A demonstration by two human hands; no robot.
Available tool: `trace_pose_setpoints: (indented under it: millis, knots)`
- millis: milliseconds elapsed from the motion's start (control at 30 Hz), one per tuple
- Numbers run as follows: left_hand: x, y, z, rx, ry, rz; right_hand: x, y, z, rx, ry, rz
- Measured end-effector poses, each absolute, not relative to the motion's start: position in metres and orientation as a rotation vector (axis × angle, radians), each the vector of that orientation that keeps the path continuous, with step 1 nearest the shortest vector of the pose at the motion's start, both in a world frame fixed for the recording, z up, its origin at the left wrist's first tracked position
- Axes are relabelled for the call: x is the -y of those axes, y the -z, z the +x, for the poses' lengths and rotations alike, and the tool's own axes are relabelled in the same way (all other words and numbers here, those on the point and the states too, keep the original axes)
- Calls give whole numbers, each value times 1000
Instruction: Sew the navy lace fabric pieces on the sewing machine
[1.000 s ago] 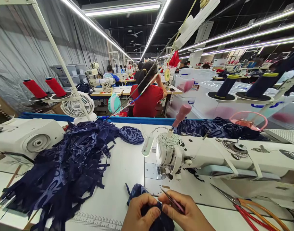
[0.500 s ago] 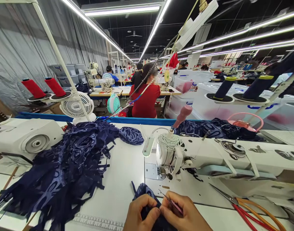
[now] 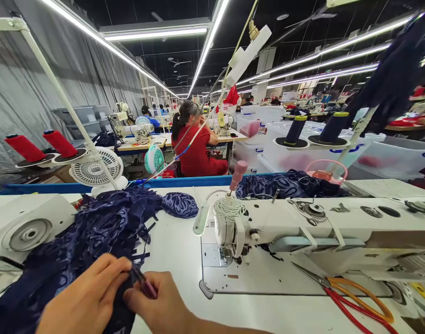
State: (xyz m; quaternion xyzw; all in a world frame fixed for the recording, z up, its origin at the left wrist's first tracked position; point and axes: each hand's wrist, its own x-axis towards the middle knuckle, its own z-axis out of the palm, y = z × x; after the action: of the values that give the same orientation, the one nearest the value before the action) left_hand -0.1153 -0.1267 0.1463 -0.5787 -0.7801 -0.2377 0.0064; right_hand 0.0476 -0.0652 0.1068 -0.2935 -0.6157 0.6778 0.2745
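1. The left hand [image 3: 89,297] pinches a small dark blue patterned cloth piece [image 3: 124,301] at the counter's [image 3: 177,250] front edge, keeping it steady.
2. The right hand [image 3: 160,304] grips thin pink-handled snips [image 3: 144,284], tips touching the cloth.
3. The big pile of dark blue cloth strips [image 3: 94,232] lies just beside, on the left.
4. The white sewing machine [image 3: 303,222] sits to the right.

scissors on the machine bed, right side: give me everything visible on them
The scissors lie flat on the white sewing machine bed, at its front right. Slim grey metal blades, closed, point up-left toward the needle. Two long loop handles, one orange, one red, run toward the lower right, the red one out of frame. Neither hand touches them.
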Motion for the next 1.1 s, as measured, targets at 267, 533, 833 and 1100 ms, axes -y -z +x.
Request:
trace_pose_setpoints:
  millis: [267,533,833,1100]
  knots:
    - [30,-53,44,2119,864,-2719,31,-34,214,1732,-1367,-1289]
    - [19,-39,61,1916,1147,-2763,6,-26,315,2332,428,-1078]
    - [13,-42,56,2050,1035,-2534,-1,-33,248,2387,108,-682]
    - [38,-25,37,985,744,-2413,0,-11,253,2285,122,-718]
